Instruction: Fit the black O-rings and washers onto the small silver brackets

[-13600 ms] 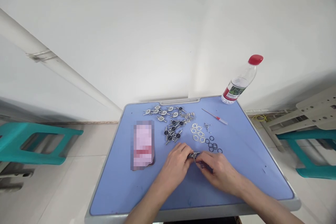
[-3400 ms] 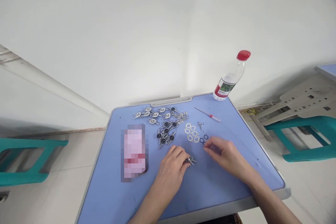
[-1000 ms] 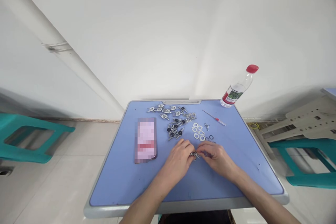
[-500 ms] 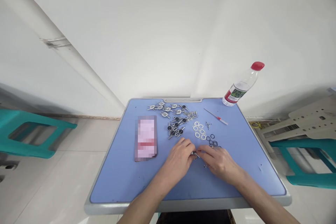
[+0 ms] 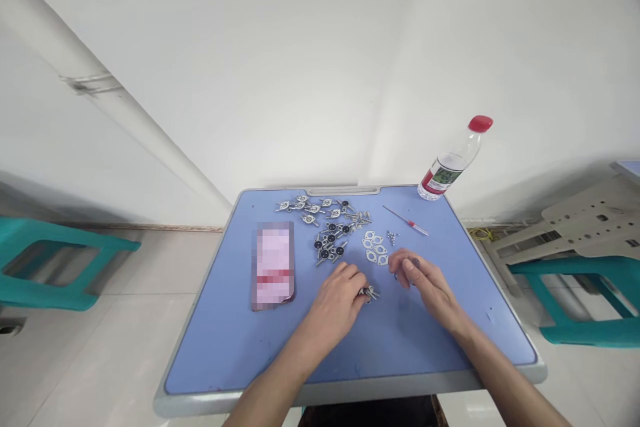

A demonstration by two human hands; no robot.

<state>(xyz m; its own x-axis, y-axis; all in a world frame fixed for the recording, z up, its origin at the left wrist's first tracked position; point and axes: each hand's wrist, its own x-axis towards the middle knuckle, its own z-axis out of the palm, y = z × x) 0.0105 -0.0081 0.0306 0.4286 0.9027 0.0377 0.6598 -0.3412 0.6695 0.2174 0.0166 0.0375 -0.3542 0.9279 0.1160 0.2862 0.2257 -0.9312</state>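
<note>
The right hand (image 5: 425, 280) has just moved away from the left hand. A moment ago both hands worked close together on one small part, but now there is a gap between them. The right hand is above the desk (image 5: 225, 353), just beside the metal gaskets (image 5: 375, 247). Its grip is half closed, with the fingertips (image 5: 411, 264) curved toward the thumb, but I cannot tell if it pinches something very small.

The left hand (image 5: 333, 303) is low over the desk, and its fingers are bent toward a small metal part (image 5: 370, 292). This part is at the fingertips, in front of the other pieces. I cannot tell if the grip holds it firmly or only touches it.

Farther from the hands lie a pile of metal pieces (image 5: 330, 240) with black round parts, small screws (image 5: 393, 237), a red-handled screwdriver (image 5: 407, 222) and a plastic bottle (image 5: 450, 163).
</note>
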